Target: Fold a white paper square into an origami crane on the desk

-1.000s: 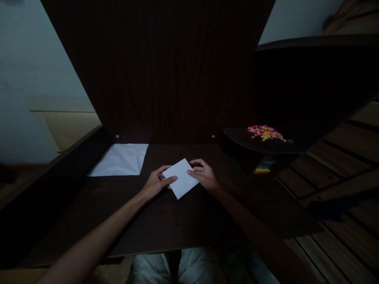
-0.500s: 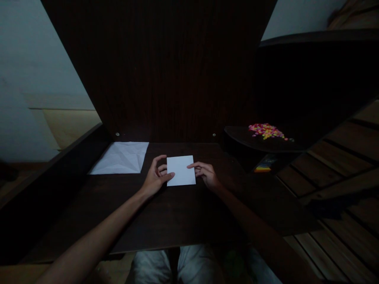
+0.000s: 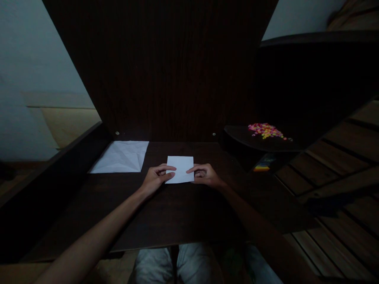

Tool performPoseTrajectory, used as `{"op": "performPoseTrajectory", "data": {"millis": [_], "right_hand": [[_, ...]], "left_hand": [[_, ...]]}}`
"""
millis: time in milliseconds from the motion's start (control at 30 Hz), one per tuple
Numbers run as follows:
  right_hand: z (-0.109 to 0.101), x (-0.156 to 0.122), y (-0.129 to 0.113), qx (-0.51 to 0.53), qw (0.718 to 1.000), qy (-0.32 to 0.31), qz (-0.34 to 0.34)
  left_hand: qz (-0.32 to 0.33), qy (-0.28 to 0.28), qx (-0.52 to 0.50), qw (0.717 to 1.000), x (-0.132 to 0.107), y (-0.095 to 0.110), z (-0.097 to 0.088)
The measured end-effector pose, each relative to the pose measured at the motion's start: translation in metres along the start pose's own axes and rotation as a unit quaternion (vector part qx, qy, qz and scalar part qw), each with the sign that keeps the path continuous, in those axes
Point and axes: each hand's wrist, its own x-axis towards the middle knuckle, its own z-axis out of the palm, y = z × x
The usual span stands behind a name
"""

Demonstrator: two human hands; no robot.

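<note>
A small white square of paper (image 3: pixel 181 169) is between my two hands, over the dark desk. My left hand (image 3: pixel 154 179) grips its left edge, thumb and index finger lying on the front face and the other fingers curled. On the opposite side, my right hand (image 3: pixel 209 175) has the right edge pinched, index finger across the front; its thumb is largely hidden. Whether the paper touches the desk I cannot tell. To the left, a larger creased white sheet (image 3: pixel 121 157) lies flat near the back panel.
The dark desk (image 3: pixel 166 221) has a raised side board (image 3: pixel 53 173) at left and a tall back panel (image 3: pixel 177 71). On a rounded shelf (image 3: pixel 237 136) at right sits a pile of small colourful pieces (image 3: pixel 266 130). Under it is a yellow-edged item (image 3: pixel 262 167).
My left index finger has come down onto the front of the paper. My right hand has shifted its hold slightly lower, and the square has tilted a little.
</note>
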Motion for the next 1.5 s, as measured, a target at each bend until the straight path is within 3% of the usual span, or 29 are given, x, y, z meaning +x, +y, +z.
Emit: {"op": "performPoseTrajectory", "data": {"millis": [200, 400, 533, 767, 1067, 1367, 1500], "right_hand": [[0.006, 0.003, -0.003, -0.013, 0.998, 0.055, 0.006], [0.012, 0.008, -0.004, 0.004, 0.992, 0.123, -0.002], [0.013, 0.010, 0.001, 0.024, 0.988, 0.153, -0.009], [0.012, 0.011, 0.003, 0.026, 0.985, 0.167, -0.024], [0.014, 0.012, 0.002, 0.026, 0.977, 0.205, -0.046], [0.012, 0.012, 0.000, 0.005, 0.973, 0.223, -0.053], [0.010, 0.012, -0.001, -0.005, 0.970, 0.234, -0.066]], "left_hand": [[-0.023, -0.056, -0.043, 0.997, -0.002, 0.001, 0.001], [-0.035, -0.062, 0.002, 0.997, -0.004, 0.001, 0.002], [-0.046, -0.081, -0.026, 0.995, -0.005, -0.003, 0.003], [-0.086, -0.112, -0.057, 0.988, -0.005, -0.008, 0.005], [-0.056, -0.149, -0.058, 0.986, -0.008, -0.004, 0.007], [-0.060, -0.206, -0.106, 0.971, -0.010, -0.004, 0.005], [-0.071, -0.203, -0.094, 0.972, -0.011, -0.003, 0.005]]}}
